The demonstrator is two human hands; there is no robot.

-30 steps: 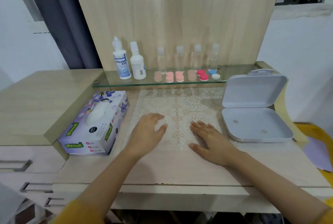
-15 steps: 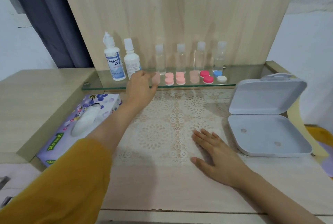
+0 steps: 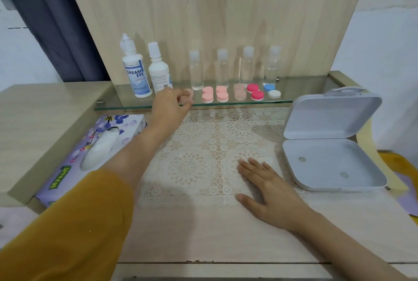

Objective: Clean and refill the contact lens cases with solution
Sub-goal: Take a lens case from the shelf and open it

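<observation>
Several lens cases stand in a row on the glass shelf: a pale pink lens case at the left, then pink cases, a pale one, a magenta one and a blue-and-white one. My left hand reaches to the shelf and pinches the pale pink case between thumb and curled fingers, hiding most of it. A Dream Eye solution bottle and a second white bottle stand left of it. My right hand lies flat on the lace mat.
Several small clear bottles stand behind the cases against the wooden back panel. An open grey plastic box sits at the right of the mat. A tissue box lies at the left, under my left forearm.
My left hand rose from the mat to the shelf, and its fingers have now closed round the leftmost pale pink case. The right hand stayed flat on the mat.
</observation>
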